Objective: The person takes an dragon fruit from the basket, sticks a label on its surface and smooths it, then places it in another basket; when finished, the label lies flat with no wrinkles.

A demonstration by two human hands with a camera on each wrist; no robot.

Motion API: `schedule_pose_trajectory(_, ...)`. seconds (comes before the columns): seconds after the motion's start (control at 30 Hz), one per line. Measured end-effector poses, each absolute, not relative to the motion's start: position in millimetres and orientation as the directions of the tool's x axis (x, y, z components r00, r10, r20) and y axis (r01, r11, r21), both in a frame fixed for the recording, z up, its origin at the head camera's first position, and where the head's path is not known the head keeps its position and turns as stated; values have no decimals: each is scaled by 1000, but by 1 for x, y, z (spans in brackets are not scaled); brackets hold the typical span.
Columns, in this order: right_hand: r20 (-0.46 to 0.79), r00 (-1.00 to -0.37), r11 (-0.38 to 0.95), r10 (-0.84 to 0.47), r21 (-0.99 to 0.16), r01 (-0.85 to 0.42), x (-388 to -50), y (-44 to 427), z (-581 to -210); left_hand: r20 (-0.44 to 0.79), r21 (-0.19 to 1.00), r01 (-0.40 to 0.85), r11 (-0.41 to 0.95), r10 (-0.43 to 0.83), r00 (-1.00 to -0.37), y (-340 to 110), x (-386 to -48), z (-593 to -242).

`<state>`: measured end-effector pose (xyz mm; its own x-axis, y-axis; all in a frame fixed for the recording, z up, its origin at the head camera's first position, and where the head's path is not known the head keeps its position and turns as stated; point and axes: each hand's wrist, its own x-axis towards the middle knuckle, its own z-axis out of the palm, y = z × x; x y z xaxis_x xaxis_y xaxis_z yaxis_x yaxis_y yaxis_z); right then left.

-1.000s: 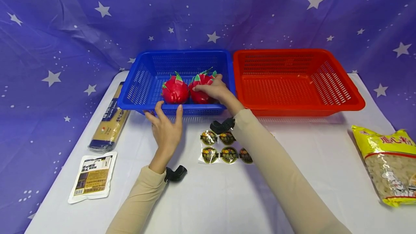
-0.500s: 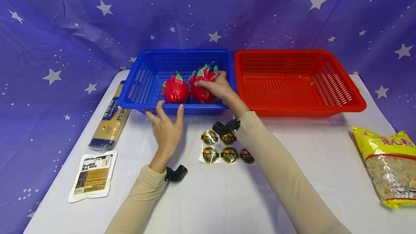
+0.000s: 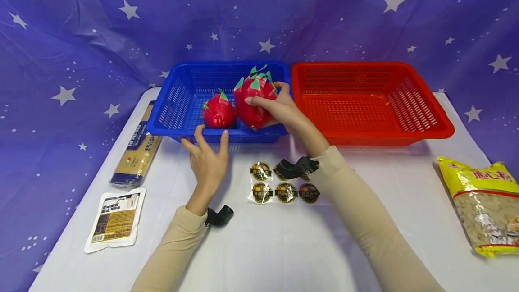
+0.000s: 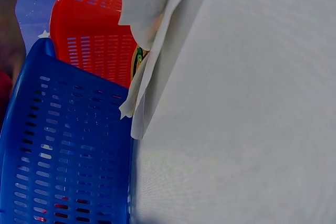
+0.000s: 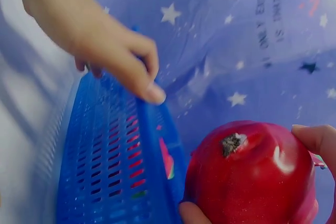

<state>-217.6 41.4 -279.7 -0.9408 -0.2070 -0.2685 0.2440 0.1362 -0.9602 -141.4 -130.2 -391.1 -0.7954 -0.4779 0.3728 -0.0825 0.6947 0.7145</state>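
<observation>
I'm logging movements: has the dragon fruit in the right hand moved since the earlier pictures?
Yes, upward: in the head view, the right hand holds the dragon fruit higher against the blue basket, its leaves now nearer the back rim.

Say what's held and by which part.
Right hand grips the rounded red, green-leaved dragon fruit around its sides, between thumb and fingers. Left hand touches the blue perforated plastic basket at its near rim; no clear grip.

Beyond the flat clear sticker sheet [image 3: 285, 193], left of the rectangular red plastic basket [image 3: 377, 136], the rectangular blue plastic basket [image 3: 251, 138] contains a round red dragon fruit [image 3: 218, 113], left of the second dragon fruit [image 3: 249, 115] I hold.
</observation>
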Motion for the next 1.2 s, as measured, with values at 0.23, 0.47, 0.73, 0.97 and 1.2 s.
schedule_pose_trajectory(0.23,-251,-929,157,-271,-964,214,-184,60,-265,377,708,-85,701,-477,-794,-131,-143,-393)
schedule_pose_trajectory(0.47,-235,-895,252,-378,-957,144,-139,77,-265,388,707,-73,703,-473,-791,-130,-144,-394)
schedule_pose_trajectory(0.73,-257,-864,323,-433,-939,118,-81,95,-289,364,710,-97,698,-481,-798,-130,-142,-394)
schedule_pose_trajectory(0.97,-258,-848,332,-462,-937,104,-39,116,-320,374,703,-90,706,-474,-797,-130,-143,-394)
schedule_pose_trajectory(1.2,-360,-842,305,-401,-920,248,-1,118,-354,371,706,-88,703,-473,-799,-132,-142,-394)
